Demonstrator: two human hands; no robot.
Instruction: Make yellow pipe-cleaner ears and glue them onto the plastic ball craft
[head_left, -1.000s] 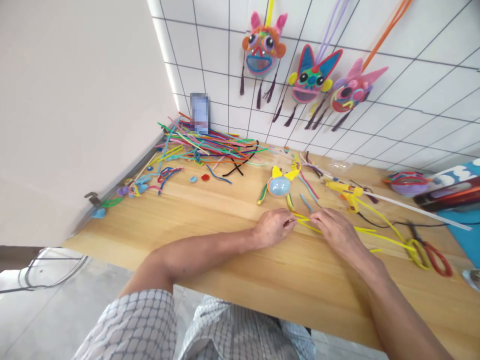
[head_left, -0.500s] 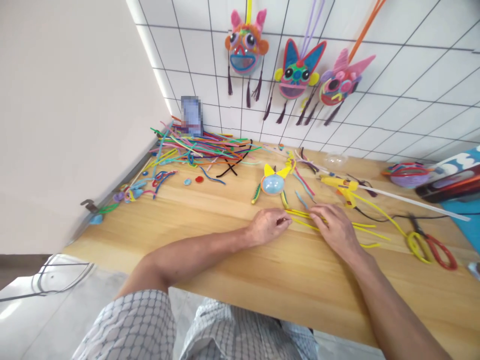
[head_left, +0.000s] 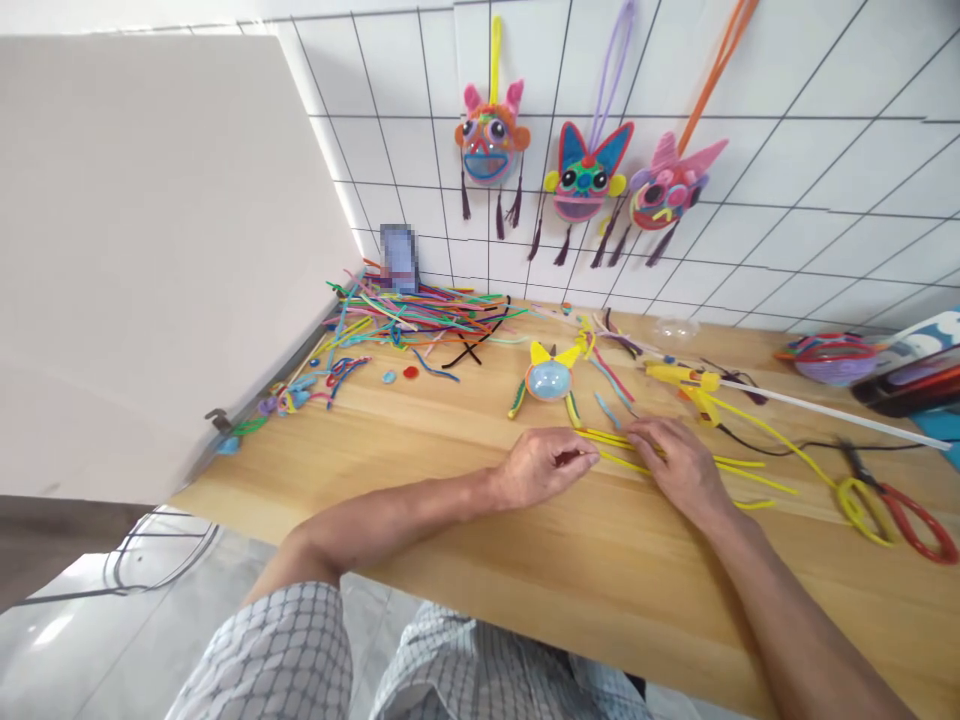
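Note:
Several yellow pipe cleaners [head_left: 739, 463] lie across the wooden table under my right hand [head_left: 679, 465]. Its fingers are apart and rest over them. My left hand [head_left: 546, 467] is at their left ends, thumb and forefinger pinched together. One yellow strand runs close to these fingertips, but whatever is between them is hidden. Just behind my left hand lies a clear bluish dome ornament [head_left: 550, 381] with an orange rim, yellow pointed ears and two green-and-yellow strips hanging down. Short blue and red pipe cleaner pieces [head_left: 609, 372] lie to its right.
A glue gun [head_left: 686, 380] with a long white stick and scissors [head_left: 889, 510] with red and yellow handles lie right. Mixed pipe cleaners [head_left: 435, 310] are heaped at the back left near a blurred phone [head_left: 399, 258]. Finished mask ornaments [head_left: 587, 185] hang on the tiled wall. A white panel [head_left: 165, 260] borders the left.
The camera view has shifted, so the scene sits slightly lower in the picture. Both hands keep nearly the same place and pose by the yellow pipe cleaners.

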